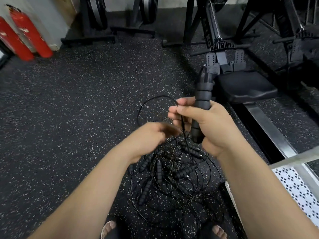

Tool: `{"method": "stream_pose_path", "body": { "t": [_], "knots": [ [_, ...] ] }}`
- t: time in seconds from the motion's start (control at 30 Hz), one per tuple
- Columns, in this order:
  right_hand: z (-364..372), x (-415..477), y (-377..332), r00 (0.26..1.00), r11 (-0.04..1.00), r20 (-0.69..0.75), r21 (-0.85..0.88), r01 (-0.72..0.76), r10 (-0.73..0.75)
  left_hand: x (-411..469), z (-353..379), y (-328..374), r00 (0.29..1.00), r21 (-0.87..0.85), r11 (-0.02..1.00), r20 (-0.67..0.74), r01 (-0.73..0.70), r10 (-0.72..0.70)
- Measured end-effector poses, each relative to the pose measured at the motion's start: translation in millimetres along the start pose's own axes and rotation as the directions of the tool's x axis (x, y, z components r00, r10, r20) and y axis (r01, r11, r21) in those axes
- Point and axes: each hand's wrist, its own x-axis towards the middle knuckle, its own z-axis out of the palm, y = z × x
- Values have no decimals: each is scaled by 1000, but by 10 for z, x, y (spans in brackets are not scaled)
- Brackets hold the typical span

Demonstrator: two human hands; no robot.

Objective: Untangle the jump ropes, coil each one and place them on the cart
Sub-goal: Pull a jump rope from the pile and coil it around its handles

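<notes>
A tangled pile of black jump ropes (172,175) with ribbed foam handles lies on the speckled floor between my feet. My right hand (205,125) grips one black jump rope handle (201,100) upright, and its fingers also pinch a thin black cable loop (148,104) that arcs out to the left. My left hand (151,137) is blurred, just left of the right hand and above the pile, fingers curled near the cable; whether it holds the cable I cannot tell. The cart (293,178), with a metal rim and a white patterned surface, shows at the lower right.
A rowing machine (241,83) with a black seat and metal rail stands at the right. Two red fire extinguishers (22,37) lean at the far left wall. Black equipment stands (110,33) line the back. My sandalled feet (110,228) are at the bottom edge.
</notes>
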Motion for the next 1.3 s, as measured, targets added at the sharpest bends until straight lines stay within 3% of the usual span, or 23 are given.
{"method": "stream_pose_path", "body": {
  "t": [0.1,0.2,0.43,0.63,0.77,0.87,1.1,1.2,1.3],
  "knots": [
    [-18,15,-36,1000,994,-27,106,11,-8,-14,204,-19,984,135,988,171,-69,45],
    [-38,33,-65,998,983,-62,182,33,-22,-17,336,8,973,142,981,206,-132,101],
    [-177,106,-44,997,977,-83,211,14,3,-103,348,136,981,167,968,83,-185,173],
    [-339,156,46,998,994,-33,-96,-60,57,-317,98,261,949,125,957,-151,-260,278],
    [-340,169,193,978,894,102,-433,-119,180,-343,-41,307,913,-70,963,-342,-262,223],
    [-278,156,249,933,844,204,-512,-157,297,-305,-142,281,882,-236,924,-437,-302,177],
    [-172,118,332,981,685,18,-719,-122,193,-196,-390,117,798,-466,793,-601,-393,42],
    [-169,101,302,989,708,21,-700,-93,150,-93,-438,-16,778,-507,784,-626,-357,-51],
    [-143,59,218,985,779,98,-625,-48,140,15,-417,-90,825,-564,790,-547,-241,-140]
  ]
}}
